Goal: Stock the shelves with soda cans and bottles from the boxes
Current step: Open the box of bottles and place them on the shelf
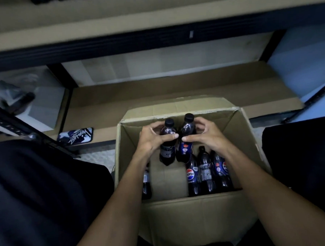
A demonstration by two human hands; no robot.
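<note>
A: Your left hand [155, 140] wraps the left bottle [167, 149]. Your right hand [205, 135] wraps the right bottle [185, 146]. You hold both upright over the box [181, 202], side by side and touching.

B: Your fingers sit on the upper half of each, above the label. The plastic is likely slick. If your hold goes slack, one drops onto the bottles [205, 171] standing at the box's right side.

A: If you swing the pair out unevenly, they knock together and twist in your fingers.

B: The shelf [175, 92] lies just beyond the box. The far flap [176, 107] leans toward it. Carry too low and a base may catch that flap and tip.

A: The upper shelf [152, 23] hangs over the gap. Lift too high and your caps may strike its dark edge.

B: The light is dim and the edges are blurred. Go slowly at the lip.
</note>
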